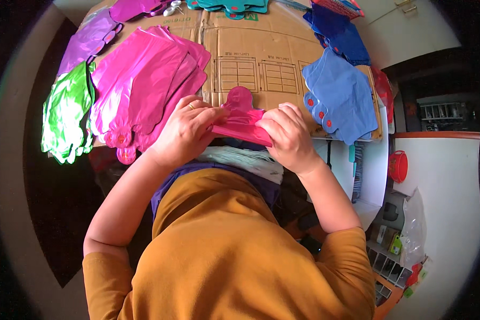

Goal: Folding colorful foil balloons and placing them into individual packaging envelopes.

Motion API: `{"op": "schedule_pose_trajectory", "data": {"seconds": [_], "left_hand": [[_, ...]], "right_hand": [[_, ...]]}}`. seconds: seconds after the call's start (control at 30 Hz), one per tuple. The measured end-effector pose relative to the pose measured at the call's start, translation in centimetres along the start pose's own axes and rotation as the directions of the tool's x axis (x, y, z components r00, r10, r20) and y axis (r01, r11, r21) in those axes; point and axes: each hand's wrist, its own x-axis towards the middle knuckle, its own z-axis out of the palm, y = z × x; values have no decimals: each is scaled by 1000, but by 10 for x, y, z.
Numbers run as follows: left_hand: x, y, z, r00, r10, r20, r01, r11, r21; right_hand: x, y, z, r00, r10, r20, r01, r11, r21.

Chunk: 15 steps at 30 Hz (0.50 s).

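Observation:
Both my hands hold one flat pink foil balloon [242, 125] at the near edge of the cardboard. My left hand [185, 127], with a ring on one finger, pinches its left end. At the other end my right hand [289, 133] grips the foil, fingers closed. The foil is bunched into folds between them, and a rounded lobe stands out on the far side. Left of my left hand lies a fanned stack of similar pink foil balloons [138, 80]. Nearest my right hand is a stack of light blue foil balloons [340, 93] with red-marked round tabs.
Flattened cardboard [234, 40] covers the work surface. Around its edge lie green [66, 114], purple [88, 42], teal [229, 5] and dark blue foil balloons [338, 34]. White strands [242, 160] hang below my hands. At the right are a white box [376, 165] and a red bucket [398, 166].

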Motion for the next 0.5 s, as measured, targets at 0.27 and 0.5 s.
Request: {"op": "schedule_pose_trajectory", "data": {"seconds": [0.27, 0.5], "left_hand": [[3, -3, 14, 991, -17, -129, 19, 1000, 15], [2, 9, 23, 941, -223, -255, 248, 966, 68]], "right_hand": [[-1, -5, 4, 984, 172, -39, -171, 985, 27], [6, -7, 5, 896, 443, 21, -443, 893, 82]]}}
